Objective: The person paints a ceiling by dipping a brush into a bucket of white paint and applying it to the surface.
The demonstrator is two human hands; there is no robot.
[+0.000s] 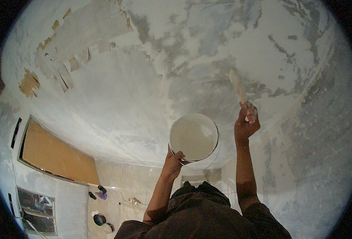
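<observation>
Right hand [246,125] grips brush [237,85]; left hand [173,160] clutches bucket [194,136].

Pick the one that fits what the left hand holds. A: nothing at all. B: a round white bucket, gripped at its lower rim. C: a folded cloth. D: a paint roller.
B: the left hand grips the lower rim of the round white bucket, while the right hand holds a brush against the patchy plastered surface.

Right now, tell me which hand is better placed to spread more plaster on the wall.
The right hand: it grips the wooden-handled brush, whose tip meets the patchy grey plastered wall. The left hand is occupied holding the round white bucket.
</observation>
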